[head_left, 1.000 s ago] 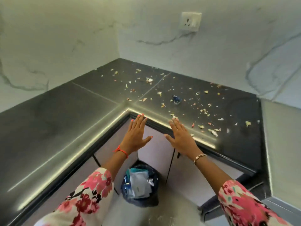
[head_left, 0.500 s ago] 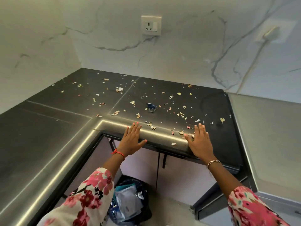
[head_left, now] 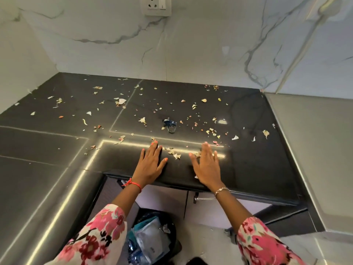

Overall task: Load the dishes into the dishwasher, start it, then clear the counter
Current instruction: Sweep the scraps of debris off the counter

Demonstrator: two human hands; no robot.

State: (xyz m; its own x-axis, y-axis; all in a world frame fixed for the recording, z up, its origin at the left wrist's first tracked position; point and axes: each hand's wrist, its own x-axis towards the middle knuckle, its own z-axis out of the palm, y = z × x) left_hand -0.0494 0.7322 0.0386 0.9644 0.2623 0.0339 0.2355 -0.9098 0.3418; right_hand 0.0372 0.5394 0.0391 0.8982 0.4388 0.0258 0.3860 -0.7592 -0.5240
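From the head camera, both hands are down on the dark counter (head_left: 257,150) near its front edge. The left hand (head_left: 150,165) lies flat, fingers straight and together, thumb out to the side, gripping nothing. The right hand (head_left: 207,167) is beside it but apart, also flat and holding nothing, though its fingers are blurred. A small pile of scraps (head_left: 176,155) sits between the two hands, and more flecks are scattered across the counter to the marble wall. A crumpled blue wrapper (head_left: 169,124) lies just beyond the fingertips, in the middle of the mess. A wall socket (head_left: 155,5) shows at the top. Down below the counter edge, between the floral sleeves, stands a black bin (head_left: 174,243) holding plastic packets.
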